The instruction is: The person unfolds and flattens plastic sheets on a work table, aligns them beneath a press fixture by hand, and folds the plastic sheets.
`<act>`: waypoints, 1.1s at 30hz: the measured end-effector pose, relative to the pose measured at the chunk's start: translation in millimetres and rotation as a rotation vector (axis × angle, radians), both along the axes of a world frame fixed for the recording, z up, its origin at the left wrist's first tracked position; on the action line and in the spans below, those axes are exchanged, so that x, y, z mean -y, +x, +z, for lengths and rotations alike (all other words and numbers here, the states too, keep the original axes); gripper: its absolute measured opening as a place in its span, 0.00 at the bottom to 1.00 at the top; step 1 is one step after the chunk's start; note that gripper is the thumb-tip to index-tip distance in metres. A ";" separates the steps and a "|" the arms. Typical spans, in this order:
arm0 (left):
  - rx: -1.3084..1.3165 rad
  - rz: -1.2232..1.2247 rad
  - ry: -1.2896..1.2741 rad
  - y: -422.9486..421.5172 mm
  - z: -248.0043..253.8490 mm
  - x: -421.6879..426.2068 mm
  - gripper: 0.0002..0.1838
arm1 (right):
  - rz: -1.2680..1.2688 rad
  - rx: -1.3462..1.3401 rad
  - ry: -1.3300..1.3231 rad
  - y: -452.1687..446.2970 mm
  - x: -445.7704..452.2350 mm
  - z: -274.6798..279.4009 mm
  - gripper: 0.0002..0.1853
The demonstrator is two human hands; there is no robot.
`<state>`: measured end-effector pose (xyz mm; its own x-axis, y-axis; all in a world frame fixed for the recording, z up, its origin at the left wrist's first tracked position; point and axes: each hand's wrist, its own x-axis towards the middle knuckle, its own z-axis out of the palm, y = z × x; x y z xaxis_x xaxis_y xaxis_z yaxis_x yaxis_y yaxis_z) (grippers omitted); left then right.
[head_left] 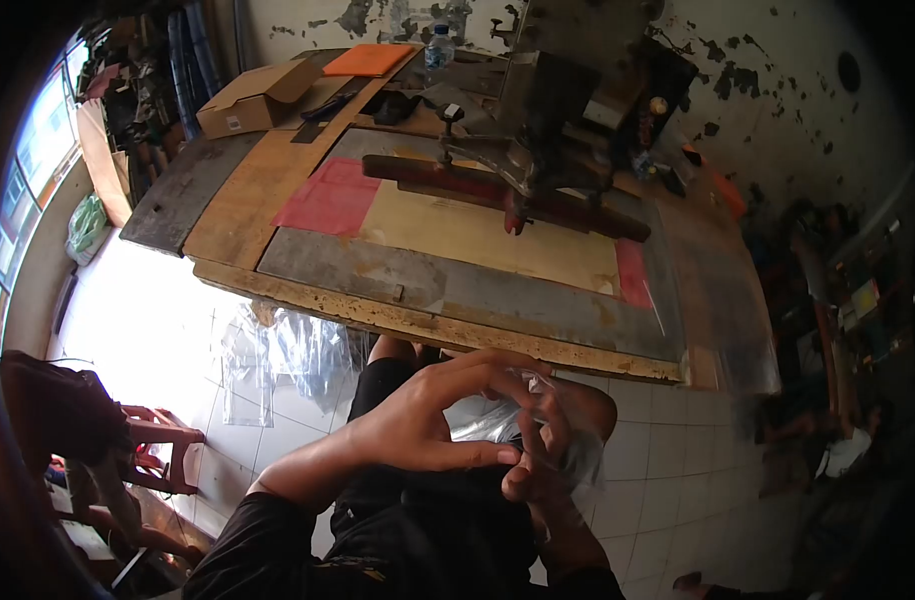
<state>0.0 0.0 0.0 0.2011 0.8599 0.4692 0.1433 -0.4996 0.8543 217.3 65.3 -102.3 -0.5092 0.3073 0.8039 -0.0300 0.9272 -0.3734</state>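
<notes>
Above my lap, in front of the workbench edge, both hands are close together around clear plastic film (583,455). My left hand (448,410) comes from the left with its thumb stretched toward the other hand and its fingers curved over the film. Fingers of my right hand (543,450) are bent and pressed together at the plastic, partly hidden by it. Beyond them, a press with a long dark red bar (468,190) lies across a yellow sheet (458,235) with pink ends on the bench.
The wooden bench edge (428,325) runs just beyond my hands. A cardboard box (258,97), orange sheets (369,60) and a water bottle (440,50) stand at the back. Clear plastic (288,350) hangs below the bench. Another person (68,430) is at the left near a red stool (168,445).
</notes>
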 end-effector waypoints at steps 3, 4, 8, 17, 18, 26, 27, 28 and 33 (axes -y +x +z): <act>-0.014 -0.013 0.108 -1.6 2.0 -5.8 0.28 | -0.012 -0.021 0.065 -3.8 -6.8 -4.4 0.38; -0.010 0.019 0.130 0.9 2.5 -4.9 0.26 | 0.004 -0.029 0.047 -2.9 -5.6 -4.1 0.37; -0.109 0.071 0.155 -0.9 7.9 -0.2 0.20 | 0.050 -0.008 -0.043 10.0 -8.8 -40.3 0.37; -0.157 0.300 0.057 12.0 -3.3 7.7 0.15 | -0.064 0.117 0.034 0.5 -3.2 8.8 0.41; -0.158 0.300 0.057 13.0 -2.7 7.7 0.15 | -0.065 0.116 0.034 0.3 -2.5 7.2 0.41; 0.087 0.153 -0.001 17.1 -4.1 2.7 0.16 | -0.017 0.034 0.034 -2.7 -3.8 -5.7 0.36; 0.088 0.153 0.000 16.7 -6.8 2.2 0.16 | -0.018 0.035 0.036 -2.3 -4.2 -6.0 0.36; 0.112 0.147 -0.040 16.6 -10.0 2.5 0.17 | -0.001 0.029 0.011 -1.9 -4.4 -5.9 0.35; 0.231 0.114 -0.173 18.1 -8.4 3.6 0.17 | 0.010 0.020 -0.009 0.4 -3.5 -9.2 0.35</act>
